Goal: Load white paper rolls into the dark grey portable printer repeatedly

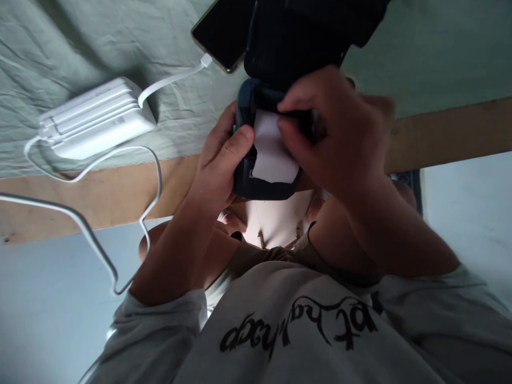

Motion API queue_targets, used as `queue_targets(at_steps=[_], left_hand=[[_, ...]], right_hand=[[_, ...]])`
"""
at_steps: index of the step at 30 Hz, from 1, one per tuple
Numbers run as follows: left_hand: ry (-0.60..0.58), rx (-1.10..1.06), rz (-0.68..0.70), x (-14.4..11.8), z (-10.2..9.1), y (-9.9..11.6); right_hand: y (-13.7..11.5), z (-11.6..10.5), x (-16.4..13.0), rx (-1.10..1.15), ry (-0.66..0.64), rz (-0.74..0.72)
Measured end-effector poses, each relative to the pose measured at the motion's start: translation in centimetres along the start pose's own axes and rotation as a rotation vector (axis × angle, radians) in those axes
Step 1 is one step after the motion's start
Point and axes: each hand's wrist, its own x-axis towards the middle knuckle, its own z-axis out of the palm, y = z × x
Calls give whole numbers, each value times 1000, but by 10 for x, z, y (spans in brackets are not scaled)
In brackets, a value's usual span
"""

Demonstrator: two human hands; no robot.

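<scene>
A small dark device (266, 190), much like a portable receipt printer, is tilted up near the table's front edge. A strip of white paper (272, 152) with a torn lower edge lies over its open hollow. My left hand (222, 154) is closed round the device's left side, its thumb on the rim by the paper. At the paper's upper right, my right hand (340, 128) is pinched, thumb and forefinger on the paper. The right hand hides the device's right side. Just beyond stands a black bulky object (300, 42), too dark to make out.
A phone (224, 34) lies at the back, with a white cable (172, 80) running to a white power strip or adapter (100, 117) on the green cloth (440, 58). Another white cord (86, 224) hangs over the wooden table edge (448, 128) at left. My knees are beneath.
</scene>
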Motion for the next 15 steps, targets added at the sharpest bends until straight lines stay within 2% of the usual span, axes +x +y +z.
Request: queue_targets(at_steps=[3, 8, 11, 15], left_hand=[[19, 24, -19, -1, 3, 3], [21, 51, -32, -3, 3, 5], [13, 28, -28, -3, 3, 4], [4, -6, -10, -2, 4, 2]], right_hand=[[-6, -6, 7, -137, -237, 17], [-11, -15, 13, -158, -422, 3], [-4, -20, 10, -84, -384, 13], [32, -29, 4, 21, -198, 42]])
